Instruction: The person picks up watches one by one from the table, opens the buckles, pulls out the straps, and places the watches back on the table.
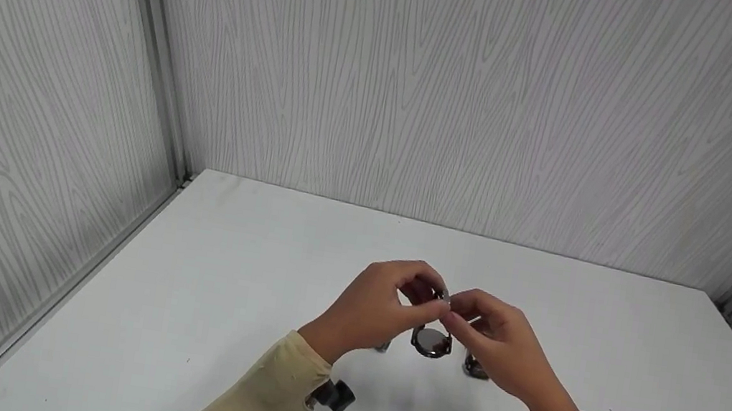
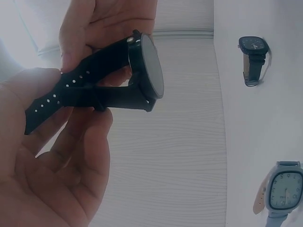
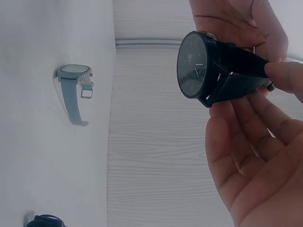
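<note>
A black wristwatch with a round face hangs in the air below both hands in the head view. My left hand pinches its strap between thumb and fingers. Just beside it, the thumb and fingers of my right hand pinch the strap too. In the left wrist view the two strap halves overlap, and a row of small holes shows in one. The right wrist view shows the dark dial turned outward. Fingers partly cover the buckle area.
On the white table lie two more watches: a dark square-faced one behind my right hand, and a pale blue-grey one mostly hidden by my left hand in the head view. Wood-patterned panels stand around the table.
</note>
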`<state>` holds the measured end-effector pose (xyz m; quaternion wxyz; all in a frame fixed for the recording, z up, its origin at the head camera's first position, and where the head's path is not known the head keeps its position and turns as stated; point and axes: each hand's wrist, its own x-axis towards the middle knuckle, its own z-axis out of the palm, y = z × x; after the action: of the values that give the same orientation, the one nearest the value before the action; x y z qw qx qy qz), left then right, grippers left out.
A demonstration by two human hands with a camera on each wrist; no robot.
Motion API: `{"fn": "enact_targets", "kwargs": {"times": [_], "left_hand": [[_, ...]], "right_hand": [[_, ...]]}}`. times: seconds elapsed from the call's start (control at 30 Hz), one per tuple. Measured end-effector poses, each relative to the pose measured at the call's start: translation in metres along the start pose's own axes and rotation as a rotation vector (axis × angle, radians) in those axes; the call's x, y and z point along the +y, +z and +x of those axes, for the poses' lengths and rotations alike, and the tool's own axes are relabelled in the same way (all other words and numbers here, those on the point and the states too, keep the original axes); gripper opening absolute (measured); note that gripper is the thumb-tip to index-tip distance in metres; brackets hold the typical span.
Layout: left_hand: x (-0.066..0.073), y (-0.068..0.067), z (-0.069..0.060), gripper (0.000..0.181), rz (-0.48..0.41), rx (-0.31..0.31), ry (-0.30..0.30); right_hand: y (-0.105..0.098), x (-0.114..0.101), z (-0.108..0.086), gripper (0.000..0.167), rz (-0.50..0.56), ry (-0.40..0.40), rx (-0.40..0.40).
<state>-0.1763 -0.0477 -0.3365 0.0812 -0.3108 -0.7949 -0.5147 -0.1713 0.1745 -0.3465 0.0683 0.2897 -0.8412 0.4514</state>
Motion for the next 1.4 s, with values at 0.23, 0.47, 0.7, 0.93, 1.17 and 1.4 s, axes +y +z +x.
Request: {"fn": "enact_targets", "kwargs": {"times": [0.23,0.47,0.7,0.93,1.17,1.4], "left_hand": [[-0.0014,-0.0005,0.0006,0.01,0.014,-0.012,0.021],[-0.0003,-0.0024,0.0011,0.014,-0.011,-0.004,0.026],[-0.0005,-0.0017,0.0004,0.019,0.001,-0.008,0.011],[-0.0031,-0.0008,0.0003,0.023,0.018,-0.058,-0.006],[-0.0006,-0.0006,-0.0006,0.024,0.042,-0.079,-0.018],[0.0002,-0.0006,-0.0007,0.024,0.052,-0.083,-0.011]], "right_hand": [[-0.0009,0.0005,-0.0008,0.009,0.03,-0.004,-0.019],[-0.0012,0.0037,-0.0015,0.005,0.041,-0.014,-0.023],[-0.0001,0.0034,-0.0014,0.016,0.021,-0.024,0.026],[0.0012,0.0015,-0.001,0.009,0.011,-0.017,0.018],[0.0014,0.0012,-0.0008,0.007,0.003,-0.02,0.009],[0.0012,0.0024,-0.0005,0.008,0.009,-0.019,0.015]]}}
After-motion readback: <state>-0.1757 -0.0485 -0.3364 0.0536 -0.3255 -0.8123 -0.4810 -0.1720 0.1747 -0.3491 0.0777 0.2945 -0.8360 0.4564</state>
